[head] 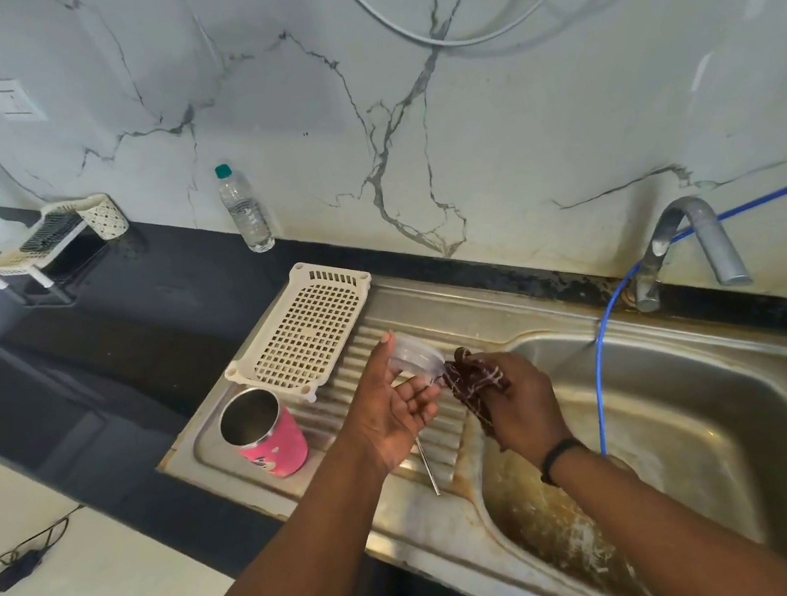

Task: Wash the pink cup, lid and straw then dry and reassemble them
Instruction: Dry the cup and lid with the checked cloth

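A: Where is everything?

B: The steel sink [708,407] dominates. On its drainboard [356,463] the pink cup [264,434] stands upright and the metal straw [428,467] lies flat.

A: And the lid?

B: The left hand [394,413] holds the clear lid [416,356] between thumb and fingers [422,396]; the right hand [516,399] grips a dark patterned cloth [479,382] just beside it.

A: Advice?

B: I'd press cloth into the rim, turning the lid.
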